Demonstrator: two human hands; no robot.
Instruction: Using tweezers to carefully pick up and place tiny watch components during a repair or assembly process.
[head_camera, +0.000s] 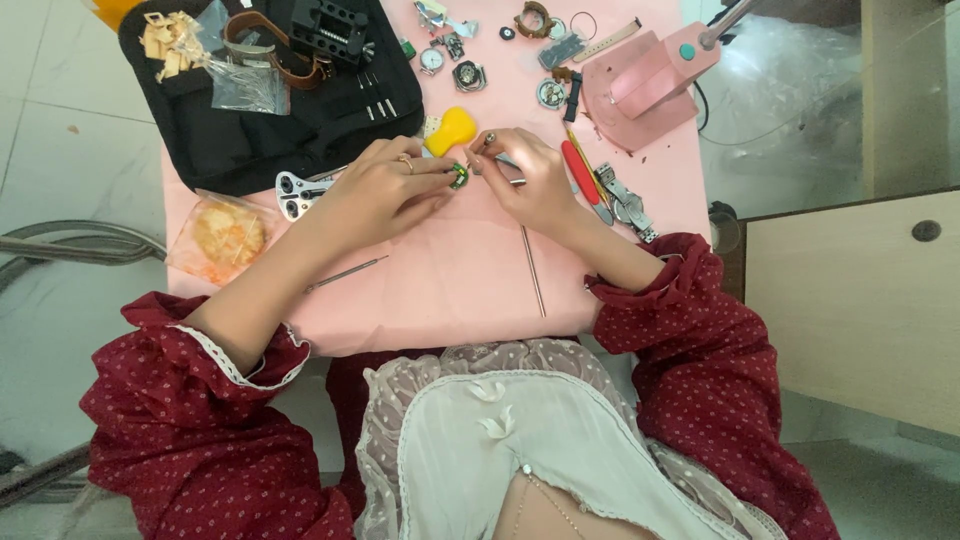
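Centrally, my left hand (385, 190) pinches a small green part (459, 177); my right hand (530, 180) grips a thin tool (487, 141). Bare pink table (450, 285) toward six o'clock.

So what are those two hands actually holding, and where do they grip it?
The left hand pinches a small round green-and-silver part at its edge with the fingertips. The right hand grips a thin metal tool near its tip, which points at that part.
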